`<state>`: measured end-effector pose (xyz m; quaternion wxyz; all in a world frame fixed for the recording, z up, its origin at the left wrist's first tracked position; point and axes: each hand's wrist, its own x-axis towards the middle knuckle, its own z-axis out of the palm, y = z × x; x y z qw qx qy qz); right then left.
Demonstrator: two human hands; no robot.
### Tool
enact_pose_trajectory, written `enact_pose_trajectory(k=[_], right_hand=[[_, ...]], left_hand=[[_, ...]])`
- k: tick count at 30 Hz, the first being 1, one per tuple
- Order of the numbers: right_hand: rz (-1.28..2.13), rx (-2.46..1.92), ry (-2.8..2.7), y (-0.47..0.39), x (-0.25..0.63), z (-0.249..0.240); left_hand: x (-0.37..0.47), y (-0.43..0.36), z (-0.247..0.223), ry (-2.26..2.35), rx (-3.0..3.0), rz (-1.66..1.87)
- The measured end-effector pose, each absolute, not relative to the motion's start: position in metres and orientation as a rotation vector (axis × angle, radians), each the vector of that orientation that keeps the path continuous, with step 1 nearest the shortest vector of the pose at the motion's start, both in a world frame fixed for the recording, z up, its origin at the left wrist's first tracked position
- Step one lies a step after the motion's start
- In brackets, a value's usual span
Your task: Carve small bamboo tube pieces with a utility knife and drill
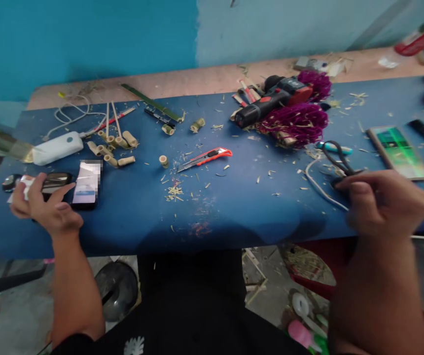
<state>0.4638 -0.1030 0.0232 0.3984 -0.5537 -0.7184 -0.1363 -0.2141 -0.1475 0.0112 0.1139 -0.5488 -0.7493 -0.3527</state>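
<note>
My left hand (51, 204) is over the left end of the blue table with its fingers apart. Its index finger points towards a phone with a lit screen (85, 185). A dark glossy object (56, 181) and a white item (29, 183) lie by the fingers; contact is unclear. At the right, my right hand (385, 202) is closed on what look like scissors (335, 155), with black looped handles showing and the rest hidden by the hand. An orange utility knife (208, 158) lies between my hands, blade pointing left.
Short bamboo pieces (112, 145) cluster by a white power bank-like box (58, 148). A cordless drill (267, 103) rests beside purple-tied bundles (295, 125). Another phone (399, 153) lies at right, near a white cable (319, 190). Shavings dot the blue table cover (134, 217).
</note>
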Motion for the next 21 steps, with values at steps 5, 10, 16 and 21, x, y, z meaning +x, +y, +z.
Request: enact_pose_trajectory(k=[5,10,16,21], right_hand=[[-0.305,-0.98,-2.064,-0.101,0.377,0.007],[-0.412,-0.9,-1.986,-0.087,0.357,-0.019],[-0.49,-1.055,-1.575,-0.069,0.381,-0.052],[-0.435,-1.229,-1.548,-0.057,0.401,-0.074]], left_hand=[[-0.213,-0.17,0.007,-2.0,-1.637,-0.923],[-0.203,-0.184,0.02,-2.207,-1.833,-0.79],[-0.209,-0.18,0.015,-2.165,-1.793,-0.851],[-0.207,-0.177,0.008,-2.194,-1.649,-0.865]])
